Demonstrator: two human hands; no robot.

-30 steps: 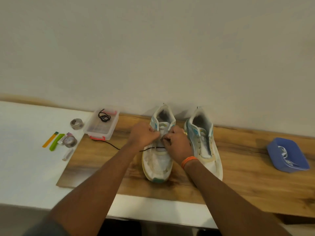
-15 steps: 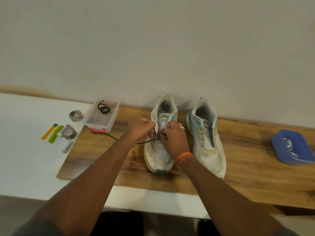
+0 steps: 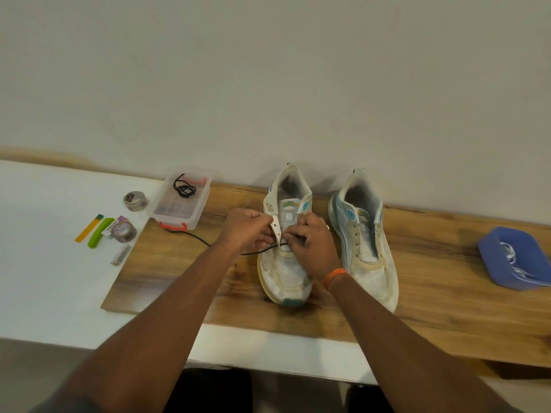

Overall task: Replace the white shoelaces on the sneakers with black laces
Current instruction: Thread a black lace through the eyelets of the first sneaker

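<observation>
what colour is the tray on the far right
Blue; the tray shows clearly in the head view.

Two sneakers [image 3: 286, 248] were counted on one wooden board [image 3: 447, 308]. Two black laces [image 3: 184, 187] were seen, one clear box [image 3: 182, 201], one blue tray [image 3: 495, 257], two metal tins [image 3: 135, 201], two coloured strips [image 3: 101, 232] and two hands [image 3: 247, 231].

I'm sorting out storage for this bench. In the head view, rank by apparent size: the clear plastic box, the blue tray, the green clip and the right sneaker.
1. right sneaker
2. blue tray and clear plastic box: look alike, and the tray is cut off at the frame edge, so unranked
3. green clip
</observation>
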